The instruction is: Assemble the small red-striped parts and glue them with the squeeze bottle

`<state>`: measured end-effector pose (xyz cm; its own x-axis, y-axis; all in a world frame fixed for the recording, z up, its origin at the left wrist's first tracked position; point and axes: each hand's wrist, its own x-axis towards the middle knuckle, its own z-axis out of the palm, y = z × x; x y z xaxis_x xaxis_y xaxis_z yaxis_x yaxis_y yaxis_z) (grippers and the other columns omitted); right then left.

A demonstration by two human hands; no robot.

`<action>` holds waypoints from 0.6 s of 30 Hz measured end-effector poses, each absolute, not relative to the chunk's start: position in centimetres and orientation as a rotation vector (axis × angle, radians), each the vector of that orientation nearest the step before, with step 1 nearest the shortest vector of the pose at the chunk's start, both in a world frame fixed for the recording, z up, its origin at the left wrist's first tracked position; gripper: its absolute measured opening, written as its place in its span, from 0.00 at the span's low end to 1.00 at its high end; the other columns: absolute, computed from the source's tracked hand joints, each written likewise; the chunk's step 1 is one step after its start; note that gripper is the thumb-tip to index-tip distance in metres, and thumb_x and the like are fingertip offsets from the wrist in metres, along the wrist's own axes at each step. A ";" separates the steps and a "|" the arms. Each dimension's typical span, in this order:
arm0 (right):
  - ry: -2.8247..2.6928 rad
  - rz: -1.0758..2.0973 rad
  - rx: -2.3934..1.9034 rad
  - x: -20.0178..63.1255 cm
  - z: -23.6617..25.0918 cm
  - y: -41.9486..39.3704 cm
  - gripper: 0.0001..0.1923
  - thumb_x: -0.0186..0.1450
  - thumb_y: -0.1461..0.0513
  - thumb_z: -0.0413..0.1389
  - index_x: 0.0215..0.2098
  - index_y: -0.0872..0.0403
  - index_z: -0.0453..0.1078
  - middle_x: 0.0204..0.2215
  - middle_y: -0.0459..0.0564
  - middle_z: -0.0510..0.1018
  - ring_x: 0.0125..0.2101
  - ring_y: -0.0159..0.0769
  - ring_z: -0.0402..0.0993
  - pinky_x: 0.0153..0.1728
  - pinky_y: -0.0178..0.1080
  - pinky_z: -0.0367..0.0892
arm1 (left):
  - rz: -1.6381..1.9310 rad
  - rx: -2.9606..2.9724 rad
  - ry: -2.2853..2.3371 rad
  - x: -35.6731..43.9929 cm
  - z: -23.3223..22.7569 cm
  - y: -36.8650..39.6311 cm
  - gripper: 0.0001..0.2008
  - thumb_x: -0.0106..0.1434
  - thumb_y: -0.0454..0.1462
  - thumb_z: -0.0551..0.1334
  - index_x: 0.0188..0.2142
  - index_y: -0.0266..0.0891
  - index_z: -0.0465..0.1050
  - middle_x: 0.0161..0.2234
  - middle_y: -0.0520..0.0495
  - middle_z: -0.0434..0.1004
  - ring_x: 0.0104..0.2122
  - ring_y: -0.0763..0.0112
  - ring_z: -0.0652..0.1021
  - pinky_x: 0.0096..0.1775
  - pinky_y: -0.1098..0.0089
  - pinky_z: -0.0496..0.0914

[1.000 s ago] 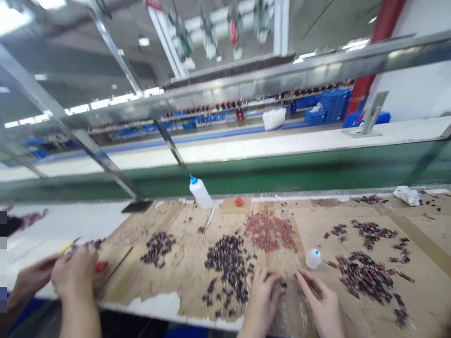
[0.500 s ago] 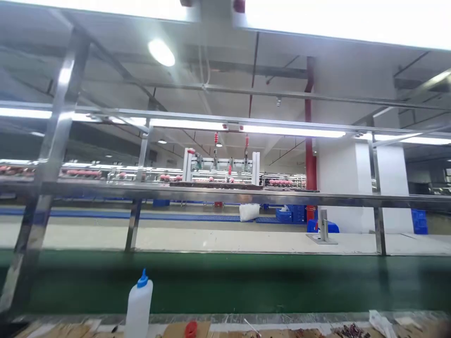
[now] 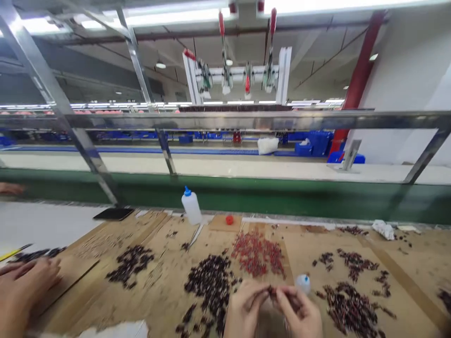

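My left hand [image 3: 245,310] and my right hand [image 3: 300,315] meet at the bottom centre, fingertips pinched together on a small dark piece [image 3: 273,293], which is blurred. Left of them a big pile of dark small parts [image 3: 211,281] lies on the cardboard sheet [image 3: 165,291]. A pile of red parts [image 3: 257,256] sits just beyond my hands. Right behind my right hand stands a small white bottle with a blue cap [image 3: 303,283]. More dark and red parts [image 3: 347,305] spread to the right.
A co-worker's hands [image 3: 21,291] rest at the left edge near a yellow tool [image 3: 12,252]. A white squeeze bottle [image 3: 191,206], a red cap [image 3: 229,219], a black phone [image 3: 113,214] and a crumpled white rag [image 3: 384,229] lie along the green conveyor belt [image 3: 282,197].
The view swung up to the ceiling and back down to the table. My hands have come together, with fingertips now touching on a small piece. The co-worker's hands sit lower left.
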<state>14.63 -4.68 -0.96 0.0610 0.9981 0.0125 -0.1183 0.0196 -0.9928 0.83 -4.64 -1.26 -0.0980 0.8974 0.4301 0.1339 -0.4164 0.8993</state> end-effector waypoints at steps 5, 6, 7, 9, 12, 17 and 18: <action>-1.024 1.119 -1.124 13.7 2.9 -4.6 0.20 0.48 0.47 0.67 0.26 0.56 0.77 0.24 0.53 0.81 0.25 0.39 0.79 0.31 0.39 0.78 | 1.669 1.486 1.292 0.9 2.8 -5.6 0.11 0.61 0.43 0.64 0.32 0.40 0.82 0.29 0.45 0.82 0.31 0.68 0.79 0.35 0.70 0.75; -1.017 1.120 -1.122 13.6 3.3 -4.7 0.20 0.49 0.47 0.67 0.26 0.56 0.77 0.24 0.53 0.81 0.24 0.39 0.79 0.31 0.39 0.78 | 1.675 1.482 1.320 0.9 3.3 -5.7 0.10 0.61 0.43 0.65 0.31 0.40 0.82 0.29 0.45 0.81 0.31 0.68 0.79 0.35 0.71 0.75; -1.007 1.116 -1.122 13.5 3.5 -4.9 0.19 0.48 0.48 0.67 0.26 0.56 0.77 0.24 0.53 0.81 0.24 0.38 0.79 0.30 0.39 0.78 | 1.678 1.491 1.340 1.0 3.5 -5.7 0.10 0.61 0.43 0.65 0.31 0.40 0.82 0.28 0.45 0.81 0.31 0.69 0.79 0.35 0.71 0.75; -0.993 1.115 -1.127 13.4 3.6 -5.2 0.18 0.48 0.50 0.68 0.26 0.56 0.78 0.24 0.53 0.81 0.24 0.38 0.79 0.29 0.38 0.78 | 1.689 1.526 1.365 1.0 3.7 -5.9 0.09 0.61 0.42 0.65 0.31 0.40 0.82 0.28 0.46 0.81 0.30 0.69 0.78 0.35 0.71 0.75; -1.002 1.104 -1.136 13.4 3.6 -5.4 0.16 0.49 0.51 0.68 0.26 0.56 0.78 0.24 0.52 0.81 0.25 0.38 0.80 0.30 0.37 0.78 | 1.707 1.600 1.360 1.1 3.6 -6.1 0.08 0.62 0.40 0.64 0.32 0.40 0.81 0.27 0.47 0.81 0.30 0.70 0.78 0.34 0.72 0.74; -1.038 1.046 -1.151 13.4 3.6 -5.4 0.16 0.50 0.51 0.67 0.26 0.56 0.78 0.24 0.53 0.82 0.24 0.39 0.80 0.29 0.37 0.78 | 1.738 1.716 1.321 1.1 3.5 -6.1 0.07 0.63 0.37 0.63 0.33 0.40 0.81 0.28 0.47 0.81 0.30 0.71 0.77 0.33 0.73 0.74; -1.043 1.032 -1.154 13.4 3.6 -5.4 0.16 0.50 0.51 0.67 0.25 0.56 0.78 0.24 0.53 0.82 0.24 0.39 0.80 0.29 0.38 0.78 | 1.735 1.731 1.317 1.1 3.6 -6.1 0.07 0.63 0.37 0.62 0.33 0.40 0.81 0.28 0.47 0.81 0.31 0.70 0.77 0.33 0.72 0.75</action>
<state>13.39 -5.40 3.60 0.2022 0.9749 0.0931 -0.0829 0.1118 -0.9903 1.13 -6.10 3.57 -0.1865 0.7896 0.5846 0.3512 -0.5022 0.7902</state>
